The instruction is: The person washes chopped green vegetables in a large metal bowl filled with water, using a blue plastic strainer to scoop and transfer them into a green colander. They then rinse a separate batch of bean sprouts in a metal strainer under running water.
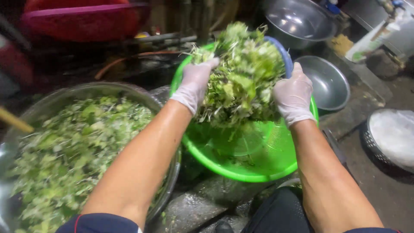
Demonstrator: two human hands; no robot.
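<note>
Both hands wear thin white gloves and squeeze one big clump of chopped leafy greens [241, 82] between them. My left hand [196, 82] presses its left side, my right hand [293, 95] its right side. The clump hangs just above a bright green plastic colander [250, 166], which is tilted toward me and nearly bare inside. A blue basin rim [282, 51] shows behind the greens.
A large steel basin [166, 185] full of chopped greens in water sits at my left. Two steel bowls [327, 84] [297, 19] stand at the back right. A perforated steel basket with white contents [390, 136] is at the right on the wet dark floor.
</note>
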